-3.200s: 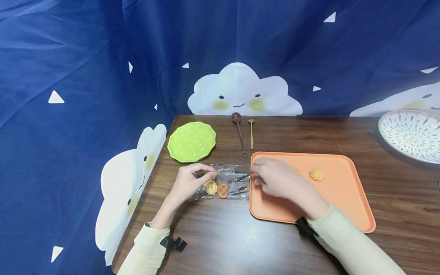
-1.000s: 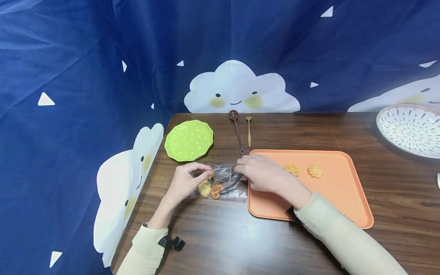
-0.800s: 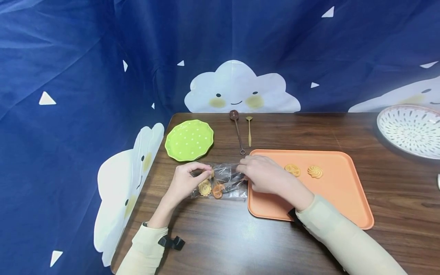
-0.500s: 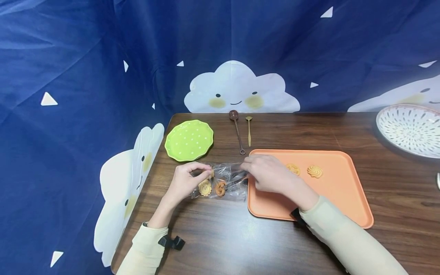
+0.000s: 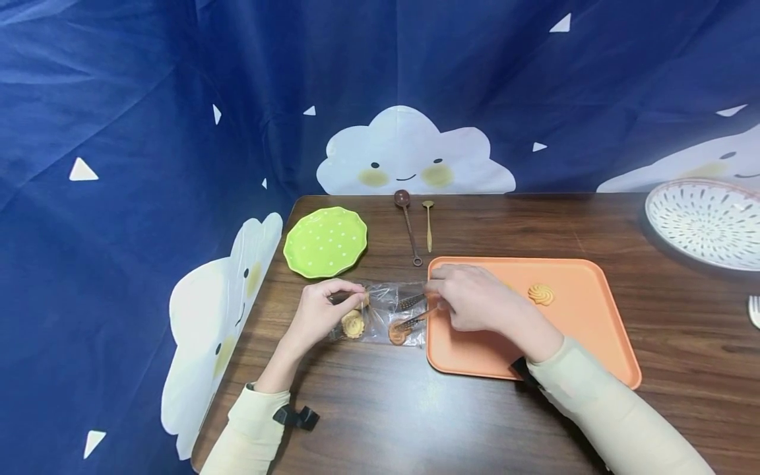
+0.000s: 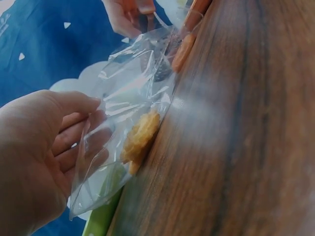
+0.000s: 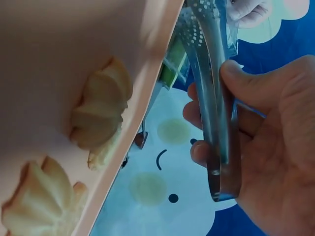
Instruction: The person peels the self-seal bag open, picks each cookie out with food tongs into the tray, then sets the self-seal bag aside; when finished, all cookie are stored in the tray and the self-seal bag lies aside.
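Note:
With thumb and fingertips, my left hand [image 5: 320,313] pinches the film of a clear plastic bag [image 5: 380,340] lying on the table. Inside it are a round pale cookie [image 5: 353,324] and a brown pretzel-shaped cookie [image 5: 396,335]; part of another shows by my fingertips. My right hand [image 5: 477,302], over the left side of an orange tray [image 5: 534,349], grips metal tongs [image 7: 216,123] with perforated tips. The tips reach into the bag, spread apart, one lying over the pretzel-shaped cookie. Two cookies rest on the tray: a swirl cookie [image 5: 541,295] and one mostly hidden behind my right hand.
A green dotted plate [image 5: 325,243] stands at the back left. Beside it lie a brown long-handled spoon [image 5: 410,227] and a small gold spoon [image 5: 429,227]. A patterned white plate [image 5: 706,224] and a fork's tines [image 5: 754,310] are at the right.
My right hand has reached further left with the tongs, then come back right. The pretzel-shaped cookie has shifted right within the bag, and the tongs' tips are now spread. My left hand stays in place.

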`<act>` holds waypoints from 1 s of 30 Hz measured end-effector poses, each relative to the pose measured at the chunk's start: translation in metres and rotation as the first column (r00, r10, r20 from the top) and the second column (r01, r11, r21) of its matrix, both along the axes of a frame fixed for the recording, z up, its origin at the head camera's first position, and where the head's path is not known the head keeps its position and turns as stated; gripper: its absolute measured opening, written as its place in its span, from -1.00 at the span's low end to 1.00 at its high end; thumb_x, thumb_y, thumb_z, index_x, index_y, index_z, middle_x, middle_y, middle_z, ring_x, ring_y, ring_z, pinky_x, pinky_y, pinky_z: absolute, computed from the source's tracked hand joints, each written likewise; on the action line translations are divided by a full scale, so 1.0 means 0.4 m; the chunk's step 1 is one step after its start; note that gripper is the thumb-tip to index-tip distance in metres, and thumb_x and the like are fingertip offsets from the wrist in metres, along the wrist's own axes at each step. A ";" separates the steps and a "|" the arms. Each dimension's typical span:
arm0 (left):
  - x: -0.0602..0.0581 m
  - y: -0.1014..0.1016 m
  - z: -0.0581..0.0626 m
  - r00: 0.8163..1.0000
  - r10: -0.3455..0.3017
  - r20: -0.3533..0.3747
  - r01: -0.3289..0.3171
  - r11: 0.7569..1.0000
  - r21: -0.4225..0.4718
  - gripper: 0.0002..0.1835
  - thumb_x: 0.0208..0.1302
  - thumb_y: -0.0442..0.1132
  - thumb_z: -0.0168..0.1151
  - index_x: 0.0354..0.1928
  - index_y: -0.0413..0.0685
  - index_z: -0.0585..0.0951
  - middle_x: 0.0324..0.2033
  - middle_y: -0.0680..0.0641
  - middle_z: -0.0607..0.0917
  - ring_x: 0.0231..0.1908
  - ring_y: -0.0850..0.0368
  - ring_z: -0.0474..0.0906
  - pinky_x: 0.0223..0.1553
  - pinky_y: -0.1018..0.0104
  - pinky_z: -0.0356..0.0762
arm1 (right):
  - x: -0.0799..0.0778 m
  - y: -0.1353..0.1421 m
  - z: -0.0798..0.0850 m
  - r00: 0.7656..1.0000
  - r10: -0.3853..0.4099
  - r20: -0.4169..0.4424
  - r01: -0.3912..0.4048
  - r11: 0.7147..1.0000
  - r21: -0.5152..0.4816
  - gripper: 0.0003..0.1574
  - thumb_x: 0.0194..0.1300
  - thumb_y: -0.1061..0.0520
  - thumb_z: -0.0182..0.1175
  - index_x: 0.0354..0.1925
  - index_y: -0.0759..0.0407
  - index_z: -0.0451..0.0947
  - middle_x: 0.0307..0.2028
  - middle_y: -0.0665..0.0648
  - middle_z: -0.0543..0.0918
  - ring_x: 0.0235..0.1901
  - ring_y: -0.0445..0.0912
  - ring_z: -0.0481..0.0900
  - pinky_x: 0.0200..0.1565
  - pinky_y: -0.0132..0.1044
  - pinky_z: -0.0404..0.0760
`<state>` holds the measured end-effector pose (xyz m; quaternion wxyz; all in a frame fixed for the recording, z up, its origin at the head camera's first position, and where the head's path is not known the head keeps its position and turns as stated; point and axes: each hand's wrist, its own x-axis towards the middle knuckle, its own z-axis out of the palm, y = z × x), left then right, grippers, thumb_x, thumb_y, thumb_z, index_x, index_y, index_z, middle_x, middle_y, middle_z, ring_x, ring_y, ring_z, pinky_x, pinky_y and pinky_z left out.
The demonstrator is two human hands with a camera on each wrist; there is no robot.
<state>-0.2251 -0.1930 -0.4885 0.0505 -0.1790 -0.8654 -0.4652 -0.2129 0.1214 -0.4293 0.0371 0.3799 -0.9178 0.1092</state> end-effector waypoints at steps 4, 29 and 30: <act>0.001 0.001 -0.001 1.000 0.001 -0.001 -0.001 1.000 0.003 -0.90 0.24 -0.06 0.46 -0.22 0.22 0.80 -0.26 0.17 0.85 -0.15 0.31 0.75 -0.05 -0.03 0.73 | 0.000 0.014 0.005 0.999 0.032 0.005 -0.032 0.999 -0.014 -0.62 -0.03 0.34 0.34 -0.25 -0.05 0.65 -0.32 -0.05 0.62 -0.31 -0.17 0.58 -0.19 -0.14 0.67; 0.006 0.004 0.009 1.000 0.012 0.020 -0.012 1.000 0.008 -0.91 0.23 -0.05 0.47 -0.24 0.23 0.80 -0.27 0.20 0.84 -0.15 0.31 0.75 -0.02 -0.03 0.73 | 0.037 0.016 -0.013 0.985 0.073 -0.156 -0.070 0.997 0.030 -0.82 0.10 0.15 0.42 -0.28 -0.03 0.67 -0.43 -0.15 0.60 -0.39 -0.20 0.62 -0.35 -0.18 0.68; 0.007 0.004 0.009 1.000 0.013 0.018 -0.013 1.000 0.005 -0.91 0.23 -0.06 0.47 -0.24 0.22 0.80 -0.27 0.21 0.84 -0.15 0.31 0.75 -0.01 -0.04 0.73 | 0.037 0.017 -0.012 0.985 0.070 -0.159 -0.067 0.997 0.025 -0.83 0.11 0.15 0.41 -0.28 -0.04 0.67 -0.43 -0.15 0.60 -0.39 -0.20 0.61 -0.36 -0.19 0.67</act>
